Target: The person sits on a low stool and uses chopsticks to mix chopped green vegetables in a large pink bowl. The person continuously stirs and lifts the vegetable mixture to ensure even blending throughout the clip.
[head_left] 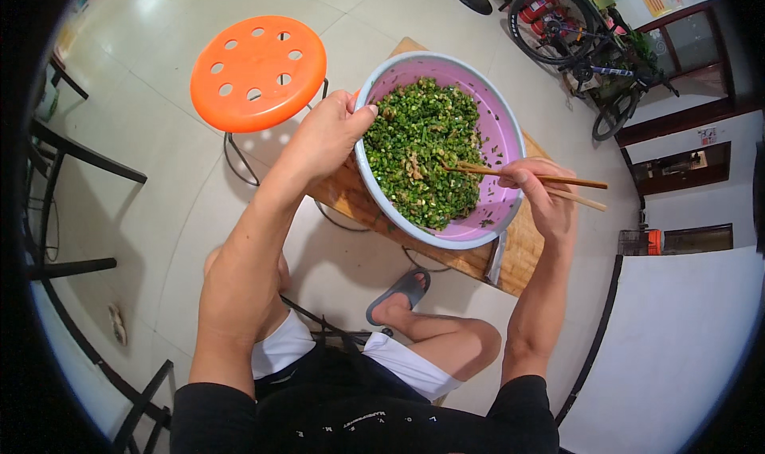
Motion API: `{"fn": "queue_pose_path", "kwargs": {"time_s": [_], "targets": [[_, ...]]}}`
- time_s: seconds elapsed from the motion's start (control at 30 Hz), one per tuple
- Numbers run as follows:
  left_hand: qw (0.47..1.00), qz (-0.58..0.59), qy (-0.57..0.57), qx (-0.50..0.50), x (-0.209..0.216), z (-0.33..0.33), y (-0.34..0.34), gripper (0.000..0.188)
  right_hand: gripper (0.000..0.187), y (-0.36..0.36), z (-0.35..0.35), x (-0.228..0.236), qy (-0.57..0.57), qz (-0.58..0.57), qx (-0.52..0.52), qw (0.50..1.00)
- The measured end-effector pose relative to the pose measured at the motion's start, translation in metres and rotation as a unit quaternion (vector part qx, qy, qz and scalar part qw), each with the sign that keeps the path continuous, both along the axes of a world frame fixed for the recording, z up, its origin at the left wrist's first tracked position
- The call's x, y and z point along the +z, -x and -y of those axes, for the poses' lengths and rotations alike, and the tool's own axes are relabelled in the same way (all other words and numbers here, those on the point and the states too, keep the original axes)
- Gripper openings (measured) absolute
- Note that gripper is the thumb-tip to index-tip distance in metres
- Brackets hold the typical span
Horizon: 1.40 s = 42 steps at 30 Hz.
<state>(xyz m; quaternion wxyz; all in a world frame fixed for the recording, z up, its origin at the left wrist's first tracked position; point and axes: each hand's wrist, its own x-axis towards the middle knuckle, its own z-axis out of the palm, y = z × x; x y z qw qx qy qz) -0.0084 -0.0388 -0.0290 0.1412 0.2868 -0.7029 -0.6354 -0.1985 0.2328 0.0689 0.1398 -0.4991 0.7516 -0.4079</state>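
Note:
A large basin (504,135), pink inside with a pale blue rim, stands on a wooden board (522,247). Finely chopped greens (422,147) fill much of it, with some pale brown bits mixed in near the middle. My left hand (335,131) grips the basin's left rim, thumb over the edge. In my right hand (546,191) is a pair of wooden chopsticks (486,170), their tips touching the greens. Partly under the basin on the right lies a knife (496,259); its far end is hidden.
An orange round stool (259,72) with holes in its seat stands left of the basin. Black chair legs (88,151) reach in from the left. At the far right are a bicycle (574,48) and a white surface (669,334). My slippered foot (402,295) rests below the board.

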Motion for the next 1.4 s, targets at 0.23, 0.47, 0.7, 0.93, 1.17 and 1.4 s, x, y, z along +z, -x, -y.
{"fn": "queue_pose_path", "kwargs": {"time_s": [0.23,0.47,0.7,0.93,1.17,1.4], "targets": [[1.000,0.003,0.028,0.008,0.005,-0.002,-0.002,0.038,0.011,0.006,-0.051,0.009,0.012,0.104,-0.062,0.993],[1.000,0.004,0.024,0.016,0.000,-0.002,-0.001,0.037,0.009,-0.034,0.020,-0.021,-0.024,-0.071,0.210,0.975],[1.000,-0.004,0.005,-0.002,0.004,0.001,0.000,0.037,0.012,-0.005,0.030,-0.030,0.006,-0.056,-0.014,0.998],[1.000,-0.012,0.000,0.011,-0.003,-0.002,-0.001,0.037,0.013,0.005,-0.041,0.001,0.025,-0.008,-0.101,0.995],[1.000,-0.009,0.004,0.009,-0.006,-0.001,0.001,0.036,0.011,-0.022,0.004,-0.021,-0.049,-0.088,0.134,0.986],[0.999,-0.047,-0.005,0.016,-0.015,0.000,0.006,0.034,0.015,0.007,0.045,-0.040,0.057,-0.031,0.020,0.998]]}}
